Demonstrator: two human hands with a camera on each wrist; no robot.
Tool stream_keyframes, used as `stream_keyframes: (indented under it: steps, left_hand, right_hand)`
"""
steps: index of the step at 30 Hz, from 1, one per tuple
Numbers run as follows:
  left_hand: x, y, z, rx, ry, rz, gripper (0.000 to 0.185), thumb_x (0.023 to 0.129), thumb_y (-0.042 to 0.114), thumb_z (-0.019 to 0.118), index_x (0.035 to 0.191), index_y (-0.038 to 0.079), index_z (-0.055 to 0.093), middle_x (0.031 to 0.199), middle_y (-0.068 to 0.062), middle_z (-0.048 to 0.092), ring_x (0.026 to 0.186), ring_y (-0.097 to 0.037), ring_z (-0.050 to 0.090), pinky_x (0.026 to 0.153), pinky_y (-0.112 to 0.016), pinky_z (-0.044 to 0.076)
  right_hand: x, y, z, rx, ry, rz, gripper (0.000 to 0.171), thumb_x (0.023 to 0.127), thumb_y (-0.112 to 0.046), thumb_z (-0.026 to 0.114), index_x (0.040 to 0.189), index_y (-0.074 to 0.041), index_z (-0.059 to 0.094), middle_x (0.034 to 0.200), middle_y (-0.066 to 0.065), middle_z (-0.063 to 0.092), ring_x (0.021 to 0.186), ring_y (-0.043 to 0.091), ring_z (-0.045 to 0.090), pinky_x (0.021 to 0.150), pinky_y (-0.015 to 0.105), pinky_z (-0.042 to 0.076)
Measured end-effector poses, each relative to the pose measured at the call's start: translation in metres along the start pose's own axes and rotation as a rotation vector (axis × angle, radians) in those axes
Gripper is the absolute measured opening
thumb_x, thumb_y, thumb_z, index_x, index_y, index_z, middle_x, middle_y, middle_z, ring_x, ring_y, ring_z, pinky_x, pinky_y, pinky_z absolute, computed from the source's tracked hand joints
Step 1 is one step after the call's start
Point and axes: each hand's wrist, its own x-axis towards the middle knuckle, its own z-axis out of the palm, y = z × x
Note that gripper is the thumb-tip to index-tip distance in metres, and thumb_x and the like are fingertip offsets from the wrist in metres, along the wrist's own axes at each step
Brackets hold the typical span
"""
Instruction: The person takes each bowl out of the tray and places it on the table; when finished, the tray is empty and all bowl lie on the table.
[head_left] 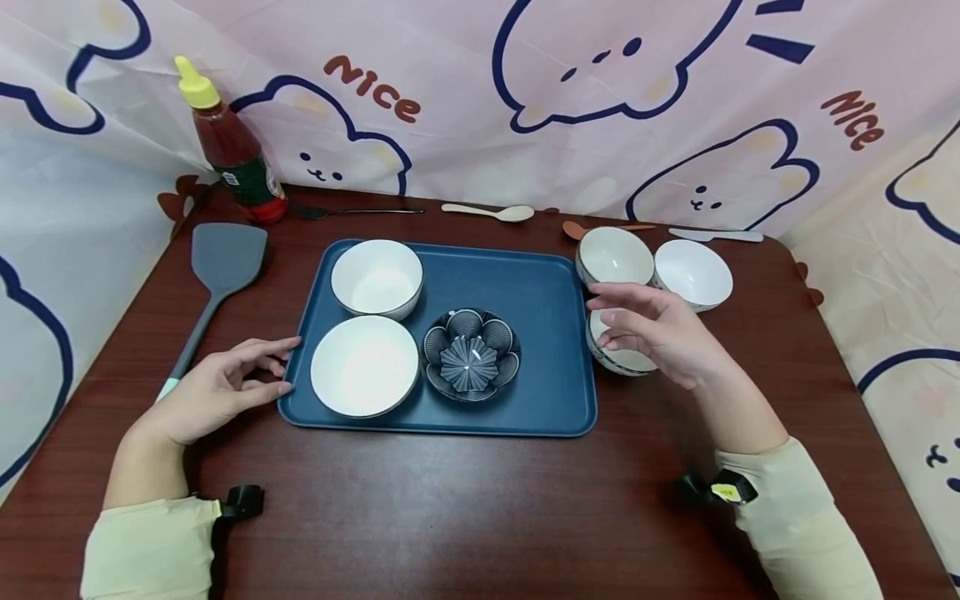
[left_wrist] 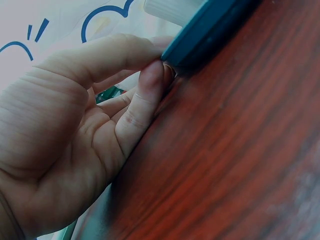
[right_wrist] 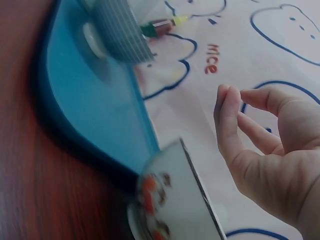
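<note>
The left hand (head_left: 217, 387) rests on the table (head_left: 465, 500) at the tray's (head_left: 558, 350) left edge, fingers loosely extended, fingertips (left_wrist: 152, 80) touching the rim and gripping nothing. On the tray sit two white bowls (head_left: 365, 365) and a dark flower-shaped dish (head_left: 471, 354). Just off the tray's right edge stands a patterned bowl (head_left: 622, 360). The right hand (head_left: 652, 329) hovers directly above it, fingers apart and gently curved, holding nothing. That hand is much the nearer; the bowl lies straight below its palm. Two more bowls (head_left: 693, 273) stand just behind.
</note>
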Motion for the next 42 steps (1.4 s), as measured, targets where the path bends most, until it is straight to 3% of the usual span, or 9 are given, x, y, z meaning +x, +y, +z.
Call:
stream_keyframes:
  steps: [4, 9, 23, 33, 42]
  left_hand:
    - [0.0, 0.0, 0.0, -0.009, -0.003, 0.002, 0.055, 0.093, 0.014, 0.071, 0.145, 0.013, 0.052, 0.115, 0.0, 0.059, 0.098, -0.002, 0.054, 0.074, -0.013, 0.049]
    - [0.0, 0.0, 0.0, -0.016, -0.004, 0.005, 0.055, 0.093, 0.014, 0.071, 0.145, 0.012, 0.053, 0.115, 0.0, 0.059, 0.098, -0.002, 0.054, 0.074, -0.012, 0.049]
    - [-0.001, -0.001, 0.0, -0.004, 0.0, 0.0, 0.055, 0.093, 0.015, 0.071, 0.145, 0.013, 0.053, 0.116, -0.001, 0.059, 0.098, -0.002, 0.054, 0.074, -0.013, 0.049]
    - [0.0, 0.002, 0.0, -0.011, 0.005, -0.028, 0.054, 0.093, 0.016, 0.072, 0.144, 0.016, 0.054, 0.116, 0.0, 0.059, 0.098, -0.004, 0.054, 0.073, -0.015, 0.05]
    - [-0.001, 0.001, -0.001, 0.017, 0.002, -0.024, 0.054, 0.094, 0.017, 0.071, 0.145, 0.014, 0.053, 0.118, -0.002, 0.058, 0.098, -0.001, 0.052, 0.075, -0.012, 0.047]
  right_hand:
    - [0.01, 0.003, 0.018, -0.072, -0.034, 0.028, 0.05, 0.098, -0.011, 0.064, 0.143, 0.003, 0.048, 0.129, 0.016, 0.061, 0.081, 0.018, 0.073, 0.078, 0.03, 0.06]
    - [0.018, 0.005, 0.039, -0.084, -0.094, 0.046, 0.051, 0.097, -0.011, 0.065, 0.144, 0.0, 0.048, 0.138, 0.029, 0.052, 0.082, 0.019, 0.073, 0.079, 0.032, 0.06]
    - [0.036, 0.016, 0.074, -0.161, -0.162, 0.041, 0.049, 0.097, -0.011, 0.065, 0.143, -0.005, 0.052, 0.131, 0.019, 0.056, 0.082, 0.027, 0.075, 0.077, 0.037, 0.06]
    - [0.039, 0.029, 0.08, -0.11, -0.207, 0.091, 0.052, 0.097, -0.01, 0.065, 0.146, -0.009, 0.049, 0.137, 0.018, 0.054, 0.079, 0.019, 0.072, 0.076, 0.037, 0.06]
    - [0.039, 0.036, 0.087, 0.005, -0.218, 0.163, 0.057, 0.098, -0.008, 0.062, 0.151, -0.013, 0.041, 0.131, 0.023, 0.047, 0.087, 0.029, 0.073, 0.078, 0.043, 0.06]
